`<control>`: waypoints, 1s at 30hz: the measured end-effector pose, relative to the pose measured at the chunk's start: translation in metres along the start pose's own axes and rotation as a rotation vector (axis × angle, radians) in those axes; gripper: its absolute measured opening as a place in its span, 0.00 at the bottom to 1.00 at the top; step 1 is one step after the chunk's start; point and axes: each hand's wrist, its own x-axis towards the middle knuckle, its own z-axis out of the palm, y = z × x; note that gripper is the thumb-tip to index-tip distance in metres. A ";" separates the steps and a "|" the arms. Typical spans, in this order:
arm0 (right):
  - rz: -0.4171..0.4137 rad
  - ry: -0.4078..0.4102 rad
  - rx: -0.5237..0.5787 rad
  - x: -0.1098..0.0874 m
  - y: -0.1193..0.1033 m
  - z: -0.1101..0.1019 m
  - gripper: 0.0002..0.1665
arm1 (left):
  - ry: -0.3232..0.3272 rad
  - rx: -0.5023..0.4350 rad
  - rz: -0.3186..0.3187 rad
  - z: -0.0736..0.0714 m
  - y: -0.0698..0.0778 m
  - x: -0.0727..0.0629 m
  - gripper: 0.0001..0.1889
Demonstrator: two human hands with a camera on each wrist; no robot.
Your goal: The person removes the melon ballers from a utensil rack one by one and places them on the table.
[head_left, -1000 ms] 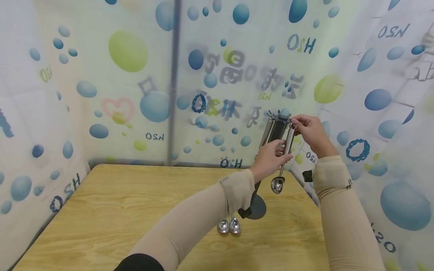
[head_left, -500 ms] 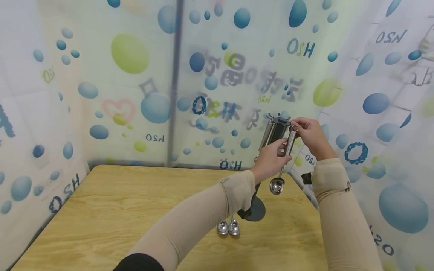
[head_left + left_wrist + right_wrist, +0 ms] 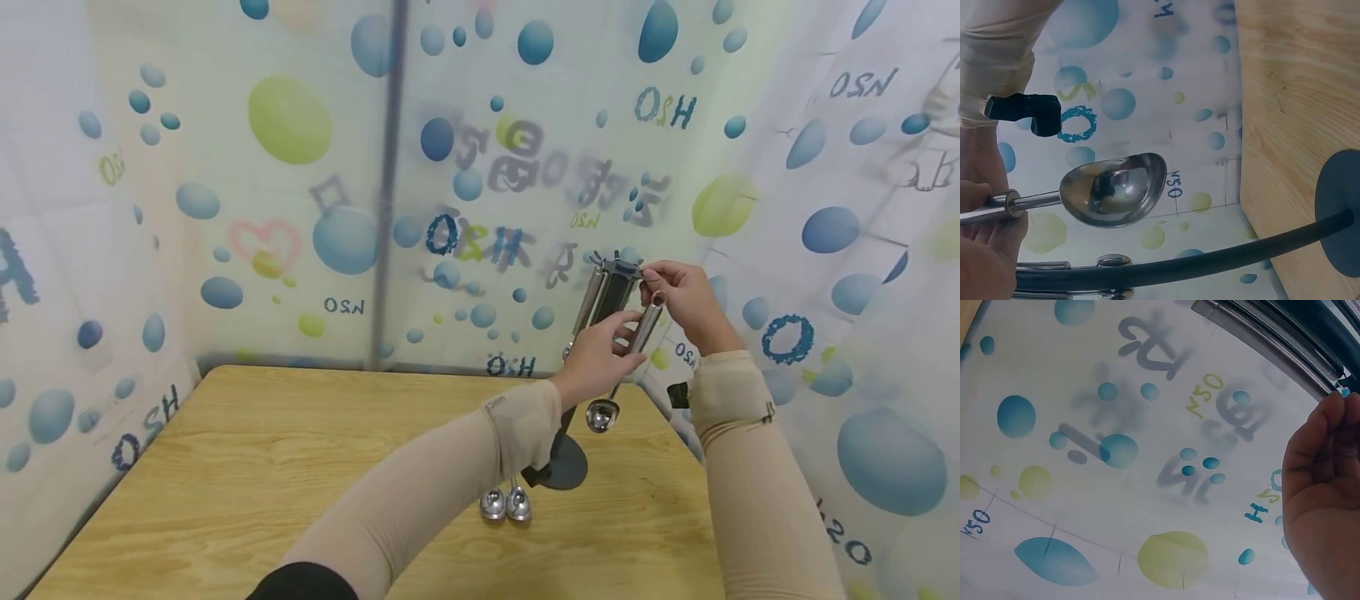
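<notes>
My left hand (image 3: 600, 354) grips a steel scoop (image 3: 602, 414) by its handle, bowl hanging down and tilted to the left. In the left wrist view the scoop's deep oval bowl (image 3: 1116, 190) shows from close up. The ring at the handle's top is just below the fingers of my right hand (image 3: 684, 302), off the hooks. My right hand pinches a hook at the top of a dark utensil stand (image 3: 618, 283). Other steel-handled utensils (image 3: 1260, 344) hang on the stand. In the left wrist view its dark post (image 3: 1260, 250) runs beside the scoop.
Two more steel scoops (image 3: 517, 504) lie on the wooden table (image 3: 300, 450), their handles hidden behind my left sleeve. The stand's round base (image 3: 568, 465) rests near the right side of the tabletop. A bubble-patterned curtain (image 3: 450, 192) encloses the table's back and sides.
The scoop has tilted more: its ring has moved right and down from the hook, and its bowl has swung left. My right hand stays at the stand's top.
</notes>
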 end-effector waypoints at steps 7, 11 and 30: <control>0.001 -0.013 -0.011 0.000 -0.002 0.000 0.20 | -0.004 -0.033 -0.005 -0.003 -0.007 -0.003 0.30; 0.003 -0.020 -0.015 -0.001 -0.002 0.000 0.20 | -0.004 -0.030 -0.019 -0.006 -0.010 -0.005 0.32; 0.010 -0.020 0.001 -0.003 -0.004 0.000 0.17 | 0.011 -0.044 -0.052 -0.020 -0.028 -0.016 0.32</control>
